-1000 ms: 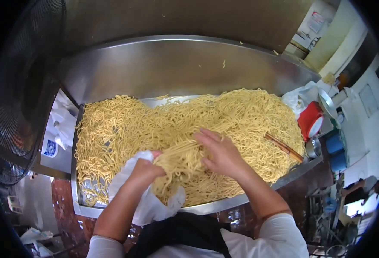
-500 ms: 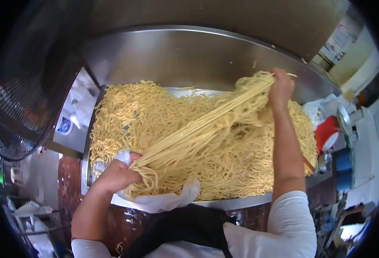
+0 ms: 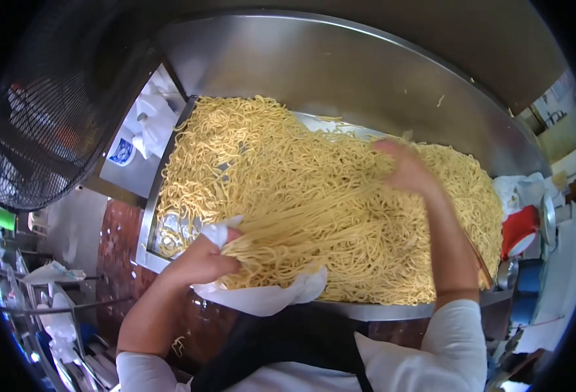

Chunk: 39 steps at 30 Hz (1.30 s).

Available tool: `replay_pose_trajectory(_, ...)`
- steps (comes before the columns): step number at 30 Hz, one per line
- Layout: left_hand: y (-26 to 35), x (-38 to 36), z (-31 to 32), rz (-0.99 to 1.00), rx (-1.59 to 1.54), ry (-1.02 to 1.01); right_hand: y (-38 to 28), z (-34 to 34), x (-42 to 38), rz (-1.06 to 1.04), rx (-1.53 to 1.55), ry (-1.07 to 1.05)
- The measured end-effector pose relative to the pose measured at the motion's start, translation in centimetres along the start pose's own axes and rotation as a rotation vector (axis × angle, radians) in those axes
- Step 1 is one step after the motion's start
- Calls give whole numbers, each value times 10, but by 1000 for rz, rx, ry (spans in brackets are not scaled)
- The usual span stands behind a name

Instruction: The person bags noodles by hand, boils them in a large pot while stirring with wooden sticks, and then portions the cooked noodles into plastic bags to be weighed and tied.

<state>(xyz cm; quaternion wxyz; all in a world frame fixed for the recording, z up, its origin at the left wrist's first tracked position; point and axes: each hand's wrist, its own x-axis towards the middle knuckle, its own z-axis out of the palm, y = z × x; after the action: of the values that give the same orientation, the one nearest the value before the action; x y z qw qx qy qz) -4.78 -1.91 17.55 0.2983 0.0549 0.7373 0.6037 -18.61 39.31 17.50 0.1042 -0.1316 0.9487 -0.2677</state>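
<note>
Yellow noodles [image 3: 327,215] lie in a thick tangled layer across a metal tray [image 3: 147,251]. At the near left, my left hand [image 3: 213,260] is closed around the end of a noodle bundle and the edge of a white plastic bag [image 3: 262,299]. The bag hangs over the tray's near rim, partly under the noodles. From that hand the strands stretch right over the pile. My right hand [image 3: 407,168], slightly blurred, is over the noodles at the right, fingers apart; no bundle shows lifted in it.
A tall metal panel [image 3: 340,72] rises behind the tray. On the left stand a black fan [image 3: 40,144] and a white tub [image 3: 122,151] with blue print. At the right are a red item [image 3: 519,228], plastic bags [image 3: 523,191] and a wooden stick [image 3: 480,261] along the noodles.
My right hand has come down and slightly left; the bundle raised between both hands has dropped onto the pile. My left hand keeps its grip. The view has shifted a little.
</note>
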Motion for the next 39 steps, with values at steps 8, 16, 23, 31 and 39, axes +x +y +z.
replay_pose_trajectory(8,8,-1,19,48,31,-201,-77,88,-51,-179,-129,-84)
replay_pose_trajectory(16,-30,7,18,-92,321,-24,25,-50,-41,253,-578,482)
replay_pose_trajectory(23,-103,-4,2,-195,368,-93,121,-76,-20,518,-728,508)
replay_pose_trajectory(31,-94,-25,6,-148,530,115,117,-84,53,441,-850,-469)
replay_pose_trajectory(39,-74,-31,12,-366,385,129,-73,84,159,-169,-256,-654)
